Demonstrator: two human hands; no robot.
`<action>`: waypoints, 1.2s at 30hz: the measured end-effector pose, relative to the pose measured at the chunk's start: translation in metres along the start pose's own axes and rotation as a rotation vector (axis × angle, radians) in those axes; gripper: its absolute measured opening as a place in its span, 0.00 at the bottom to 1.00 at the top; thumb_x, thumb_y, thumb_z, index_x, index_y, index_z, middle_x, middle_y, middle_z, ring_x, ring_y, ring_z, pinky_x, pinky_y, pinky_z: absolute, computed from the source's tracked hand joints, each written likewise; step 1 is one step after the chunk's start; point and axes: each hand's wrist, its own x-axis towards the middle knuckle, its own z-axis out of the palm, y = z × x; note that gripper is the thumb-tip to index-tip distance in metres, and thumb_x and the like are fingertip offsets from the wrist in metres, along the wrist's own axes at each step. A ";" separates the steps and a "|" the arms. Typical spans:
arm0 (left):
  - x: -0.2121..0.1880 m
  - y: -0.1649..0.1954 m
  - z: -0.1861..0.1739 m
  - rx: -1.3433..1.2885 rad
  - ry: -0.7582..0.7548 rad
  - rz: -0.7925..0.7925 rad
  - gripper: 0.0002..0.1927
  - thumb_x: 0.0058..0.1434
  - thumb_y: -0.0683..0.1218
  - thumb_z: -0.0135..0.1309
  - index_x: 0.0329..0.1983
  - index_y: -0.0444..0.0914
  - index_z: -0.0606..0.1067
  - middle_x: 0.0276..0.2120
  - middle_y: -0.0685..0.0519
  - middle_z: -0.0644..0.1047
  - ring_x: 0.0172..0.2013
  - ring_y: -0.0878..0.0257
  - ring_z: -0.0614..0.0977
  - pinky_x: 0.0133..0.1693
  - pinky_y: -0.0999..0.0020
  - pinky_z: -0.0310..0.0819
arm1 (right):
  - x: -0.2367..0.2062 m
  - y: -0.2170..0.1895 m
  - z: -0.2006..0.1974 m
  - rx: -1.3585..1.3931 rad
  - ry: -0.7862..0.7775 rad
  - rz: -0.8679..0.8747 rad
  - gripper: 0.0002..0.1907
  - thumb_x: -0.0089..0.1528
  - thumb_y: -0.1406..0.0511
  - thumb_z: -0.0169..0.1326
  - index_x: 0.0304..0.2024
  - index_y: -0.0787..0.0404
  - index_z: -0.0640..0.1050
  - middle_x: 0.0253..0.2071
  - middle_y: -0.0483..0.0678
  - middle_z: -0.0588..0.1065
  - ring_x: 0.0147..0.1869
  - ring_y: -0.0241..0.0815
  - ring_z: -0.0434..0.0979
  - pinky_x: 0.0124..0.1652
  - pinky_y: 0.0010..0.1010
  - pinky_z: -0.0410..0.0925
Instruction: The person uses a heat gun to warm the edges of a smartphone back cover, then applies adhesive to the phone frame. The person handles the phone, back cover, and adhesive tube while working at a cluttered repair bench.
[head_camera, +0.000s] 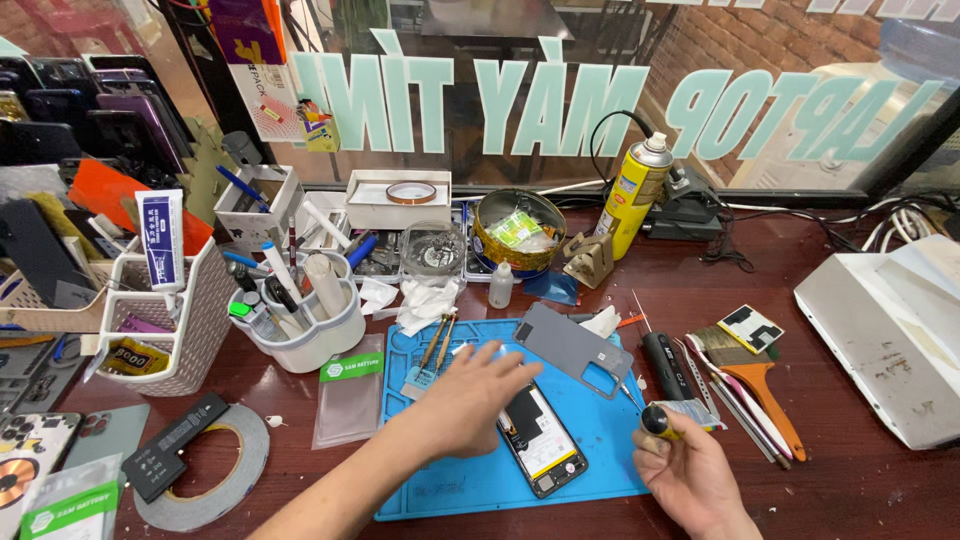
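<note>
Right hand (690, 470) gripping yellow-black screwdriver (655, 420) just right of opened phone (540, 440), left hand (475, 395) spread flat over its top on blue mat (470, 490); best keep phone pinned, tip vertical.

Blue mat (470, 480) matt rubbery; table (850, 470) glossy dark wood; spray can (634, 195) shiny yellow metal
</note>
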 end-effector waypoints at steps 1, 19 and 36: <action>0.009 0.006 0.005 0.151 -0.076 0.074 0.49 0.45 0.37 0.64 0.72 0.44 0.60 0.66 0.45 0.67 0.71 0.42 0.57 0.65 0.36 0.48 | 0.005 0.002 0.000 0.006 -0.015 0.001 0.10 0.64 0.63 0.52 0.30 0.62 0.73 0.25 0.41 0.65 0.27 0.31 0.60 0.25 0.22 0.57; 0.023 0.009 0.001 0.098 -0.150 -0.172 0.58 0.45 0.52 0.64 0.78 0.36 0.51 0.45 0.34 0.76 0.50 0.38 0.77 0.63 0.33 0.58 | 0.029 0.001 0.038 -0.322 0.064 -0.257 0.12 0.66 0.63 0.52 0.46 0.66 0.77 0.40 0.51 0.78 0.42 0.41 0.77 0.36 0.29 0.72; 0.022 0.010 0.042 -0.063 0.074 -0.312 0.54 0.38 0.64 0.74 0.62 0.30 0.67 0.48 0.40 0.74 0.54 0.44 0.72 0.54 0.41 0.64 | 0.062 0.051 0.085 -0.770 0.241 -0.593 0.15 0.57 0.68 0.63 0.44 0.72 0.81 0.41 0.53 0.83 0.38 0.42 0.84 0.33 0.33 0.77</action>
